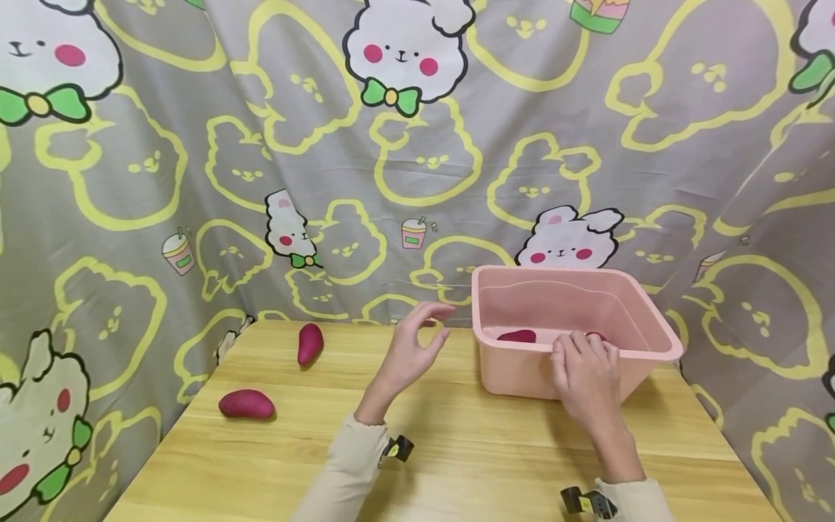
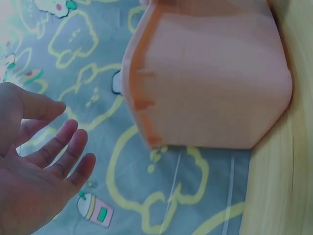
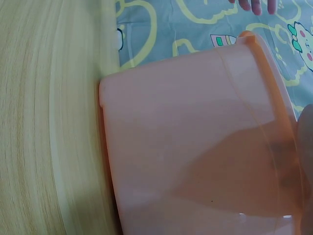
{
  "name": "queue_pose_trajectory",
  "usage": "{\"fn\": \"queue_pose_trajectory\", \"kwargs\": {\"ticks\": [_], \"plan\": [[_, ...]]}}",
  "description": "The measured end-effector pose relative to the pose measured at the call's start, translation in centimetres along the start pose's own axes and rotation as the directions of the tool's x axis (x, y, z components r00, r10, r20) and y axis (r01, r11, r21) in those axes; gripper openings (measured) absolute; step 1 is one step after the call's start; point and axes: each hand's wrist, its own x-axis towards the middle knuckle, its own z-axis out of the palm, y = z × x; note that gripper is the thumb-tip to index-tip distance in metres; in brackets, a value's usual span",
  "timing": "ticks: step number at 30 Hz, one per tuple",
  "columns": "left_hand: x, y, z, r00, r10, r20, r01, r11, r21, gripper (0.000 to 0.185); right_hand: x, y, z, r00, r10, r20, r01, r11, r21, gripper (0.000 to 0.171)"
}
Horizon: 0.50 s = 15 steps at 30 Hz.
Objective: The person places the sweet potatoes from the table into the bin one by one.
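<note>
likely home-style staged corner: cartoon bunny cloth (image 1: pixel 404 145) draped as backdrop behind small wooden table (image 1: pixel 457 449).

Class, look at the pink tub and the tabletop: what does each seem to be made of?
Pink tub: probably plastic, smooth and slightly see-through, since a hand's shadow shows through its wall. Tabletop: wood or wood-look laminate, pale with straight grain lines and a matt finish.

Sweet potatoes (image 1: pixel 246 404) left of tub (image 1: pixel 515 377)
</note>
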Motion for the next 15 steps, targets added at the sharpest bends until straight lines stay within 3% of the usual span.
{"fn": "queue_pose_trajectory", "kwargs": {"ticks": [15], "plan": [[-2.8,-0.9,-5.1,0.996,-0.029,-0.088,0.034,0.998,0.056,0.034,0.1,0.2,0.2,1.0,-0.003,-0.01,0.003,1.0,-0.004,0.031]]}}
